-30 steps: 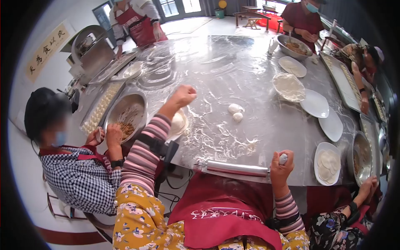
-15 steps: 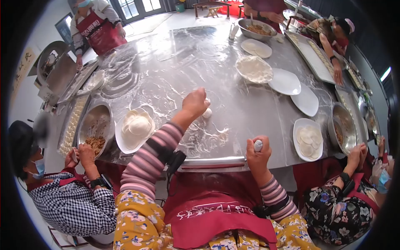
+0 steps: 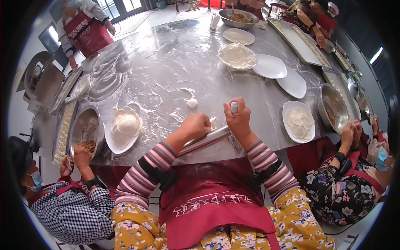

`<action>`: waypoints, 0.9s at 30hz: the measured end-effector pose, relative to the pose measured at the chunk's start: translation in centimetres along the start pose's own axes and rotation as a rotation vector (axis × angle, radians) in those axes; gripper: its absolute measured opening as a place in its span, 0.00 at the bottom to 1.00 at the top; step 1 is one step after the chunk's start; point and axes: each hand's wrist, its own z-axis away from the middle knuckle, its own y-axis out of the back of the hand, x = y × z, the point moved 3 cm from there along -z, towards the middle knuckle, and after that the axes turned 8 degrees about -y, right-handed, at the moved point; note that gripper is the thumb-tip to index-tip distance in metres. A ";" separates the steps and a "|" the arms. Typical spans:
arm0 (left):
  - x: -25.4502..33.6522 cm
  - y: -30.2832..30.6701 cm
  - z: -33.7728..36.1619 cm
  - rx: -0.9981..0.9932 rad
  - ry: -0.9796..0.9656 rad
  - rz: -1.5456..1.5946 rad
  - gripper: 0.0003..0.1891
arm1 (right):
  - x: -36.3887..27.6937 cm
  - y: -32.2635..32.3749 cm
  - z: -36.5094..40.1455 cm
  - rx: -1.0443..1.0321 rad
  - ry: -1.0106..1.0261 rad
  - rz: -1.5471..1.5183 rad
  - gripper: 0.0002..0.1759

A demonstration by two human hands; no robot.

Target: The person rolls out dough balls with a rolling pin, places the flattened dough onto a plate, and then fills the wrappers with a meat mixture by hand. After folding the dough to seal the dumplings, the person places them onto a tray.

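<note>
My right hand (image 3: 238,118) is wrapped round the pale handle of a metal rolling pin (image 3: 217,134), whose steel roller slants down to the left over the table's near edge. My left hand (image 3: 196,126) is closed beside the roller, its fingertips on a small piece of white dough (image 3: 213,123) that they mostly hide. Just beyond that hand, a round dough ball (image 3: 192,103) rests on the floury steel table (image 3: 166,71). Rolled dough wrappers (image 3: 126,125) lie piled on a white plate (image 3: 111,141) to the left.
A second plate of wrappers (image 3: 300,123) stands on the right, near a steel bowl (image 3: 335,104). Farther off are a dish of flour (image 3: 237,56), white plates (image 3: 291,82) and a filling bowl (image 3: 238,18). At left, a person's hand (image 3: 81,155) reaches into another filling bowl (image 3: 88,121). Dumpling trays line both sides.
My left hand has come back toward me with a piece of dough, leaving one ball on the table. My right hand has lifted forward and left, tilting the rolling pin. The view has shifted.
</note>
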 end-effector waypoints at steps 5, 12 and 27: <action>-1.7 -0.3 1.5 0.017 0.030 0.194 0.07 | -0.6 3.1 3.3 0.016 -0.047 0.047 0.13; 0.0 -1.0 1.2 0.059 -0.038 0.171 0.08 | -0.2 0.3 0.4 0.021 -0.055 0.045 0.12; 0.1 0.2 2.2 0.116 -0.025 0.034 0.06 | 0.1 -0.2 -0.1 0.036 0.001 0.058 0.13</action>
